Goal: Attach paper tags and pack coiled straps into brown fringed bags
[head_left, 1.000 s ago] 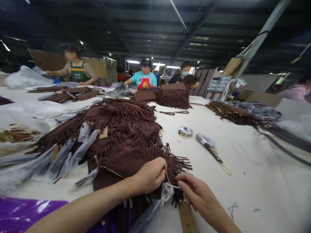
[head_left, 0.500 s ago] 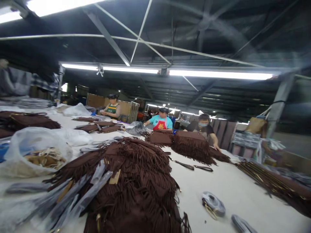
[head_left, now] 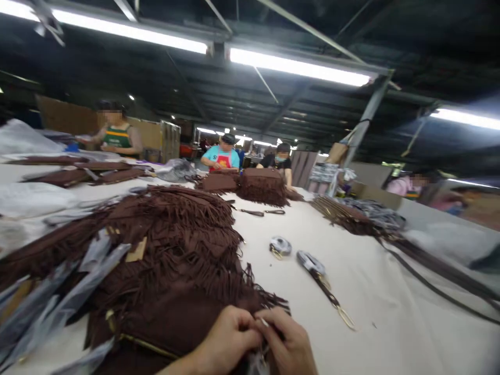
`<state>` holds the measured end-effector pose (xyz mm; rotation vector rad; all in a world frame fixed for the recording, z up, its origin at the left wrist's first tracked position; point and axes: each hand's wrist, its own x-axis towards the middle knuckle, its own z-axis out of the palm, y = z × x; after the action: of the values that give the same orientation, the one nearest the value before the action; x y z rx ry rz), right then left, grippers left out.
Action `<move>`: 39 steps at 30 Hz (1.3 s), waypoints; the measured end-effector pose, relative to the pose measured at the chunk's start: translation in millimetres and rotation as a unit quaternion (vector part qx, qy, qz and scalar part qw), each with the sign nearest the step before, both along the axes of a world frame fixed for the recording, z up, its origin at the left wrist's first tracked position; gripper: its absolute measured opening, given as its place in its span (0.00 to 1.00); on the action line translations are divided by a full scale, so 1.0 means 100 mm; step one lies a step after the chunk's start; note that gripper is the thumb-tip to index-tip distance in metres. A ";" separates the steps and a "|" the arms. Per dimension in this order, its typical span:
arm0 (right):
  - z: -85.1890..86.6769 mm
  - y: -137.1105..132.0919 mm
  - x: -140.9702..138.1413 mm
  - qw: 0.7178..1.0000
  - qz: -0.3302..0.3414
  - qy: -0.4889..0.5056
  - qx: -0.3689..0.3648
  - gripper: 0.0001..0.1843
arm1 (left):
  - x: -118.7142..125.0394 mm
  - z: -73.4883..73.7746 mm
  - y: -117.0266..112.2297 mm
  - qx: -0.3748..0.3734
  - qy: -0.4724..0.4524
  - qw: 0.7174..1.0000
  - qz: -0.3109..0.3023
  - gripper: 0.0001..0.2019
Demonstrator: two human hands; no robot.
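Observation:
My left hand (head_left: pixel 230 338) and my right hand (head_left: pixel 288 338) meet at the bottom of the view, thumbs and fingers pinched together. What they pinch is small and mostly hidden; a bit of greyish, see-through wrapping (head_left: pixel 258 363) shows just beneath. Right under the hands lies a dark brown bag (head_left: pixel 175 320) with a gold zipper, at the near end of a heap of fringed brown bags (head_left: pixel 187 229). Strips in clear plastic (head_left: pixel 84 284) and a tan tag (head_left: pixel 136 250) rest on the heap's left side.
On the white table (head_left: pixel 367 276), right of the heap, lie a wrapped coiled strap (head_left: pixel 280 246) and a strap with gold clasp (head_left: pixel 322 278). Wrist loops (head_left: pixel 253 212) sit further back. Brown straps (head_left: pixel 437 255) run along the right. Co-workers (head_left: pixel 221 156) stand beyond more fringed bags (head_left: pixel 263 186).
My view has turned right and tilted down. Both hands have come into view at the bottom, pinched together over the near brown bag.

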<state>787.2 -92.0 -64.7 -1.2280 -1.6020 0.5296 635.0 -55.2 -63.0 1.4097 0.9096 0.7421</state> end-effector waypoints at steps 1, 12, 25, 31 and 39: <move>0.01 0.00 0.00 1.000 -0.011 0.026 -0.011 0.16 | 0.00 0.06 -0.02 0.008 0.001 1.000 -0.006 0.12; 0.00 0.04 0.14 0.979 0.048 0.093 -0.177 0.20 | -0.06 0.22 0.00 -0.066 -0.026 0.997 -0.006 0.08; 0.34 -0.19 0.50 0.922 0.263 0.025 -0.282 0.37 | -0.16 0.26 0.14 -0.249 -0.207 0.946 -0.011 0.09; 0.36 -0.20 0.48 0.929 0.272 -0.060 -0.244 0.12 | -0.19 0.30 0.14 -0.269 -0.219 0.938 -0.014 0.10; 0.18 -0.11 0.45 0.971 0.167 0.028 -0.169 0.13 | -0.18 0.30 0.12 -0.244 -0.207 0.946 -0.050 0.11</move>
<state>832.0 -103.4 -46.9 -1.1773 -1.7273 1.0796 616.5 -43.1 -33.4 0.8124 0.6259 0.6461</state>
